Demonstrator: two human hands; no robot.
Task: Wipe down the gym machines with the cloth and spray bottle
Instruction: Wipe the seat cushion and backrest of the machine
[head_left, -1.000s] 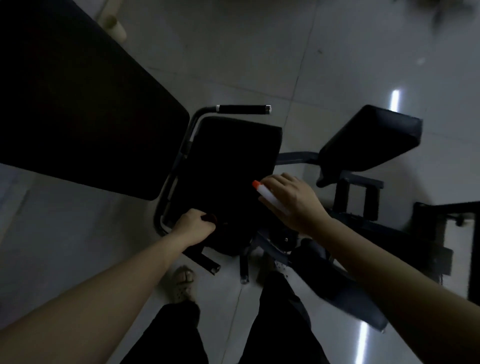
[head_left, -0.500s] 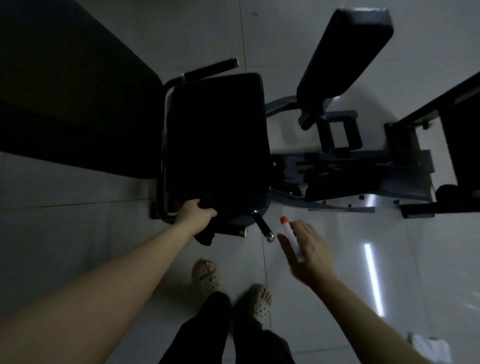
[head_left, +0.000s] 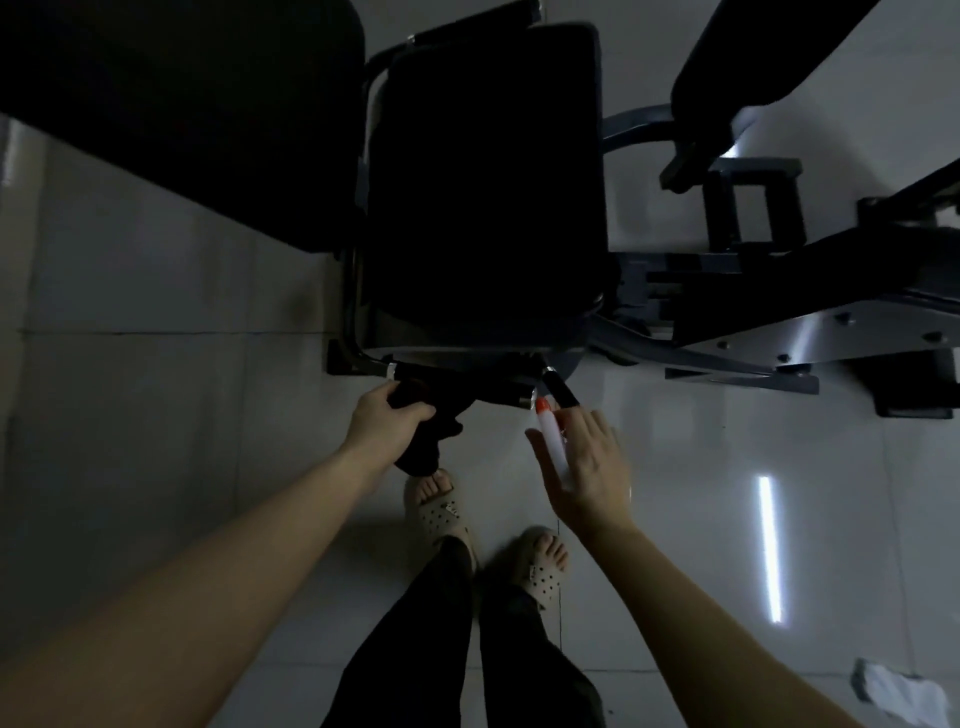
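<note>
- Now looking straight down in dim light at a pale, glossy tile floor (head_left: 156, 415).
- Left hand (head_left: 387, 423): my fingers are curled round the cloth (head_left: 423, 452), which is dark and bunched. Its loose end hangs below my fist.
- Fist and cloth sit against the handle (head_left: 467, 387), a black grip bar along the near edge of the seat (head_left: 485, 182).
- Right hand (head_left: 587, 467): its back faces the camera, fingers straight and a little spread. It is in the air just right of the handle's end and touches no part of the machine.
- Bottle (head_left: 553, 447): slim and clear with an orange cap (head_left: 543, 404). It is pinched in the fork between my right thumb and forefinger, cap pointing toward the machine.
- The cap is just beside a short black peg (head_left: 561, 392) jutting out below the seat. I cannot tell whether they touch.
- The seat is black and padded, its long side running away from me, with a metal tube along its left edge.
- A big dark pad (head_left: 171, 104) fills the upper left, next to the seat.
- A second pad (head_left: 753, 57) sits tilted at upper right. A dark steel frame (head_left: 779, 322) with bolts lies right of the seat.
- My feet are in pale holed sandals (head_left: 441, 514), below dark trousers, near the handle.
- A crumpled white scrap (head_left: 901, 693) lies on the floor at lower right, well apart from both hands.
</note>
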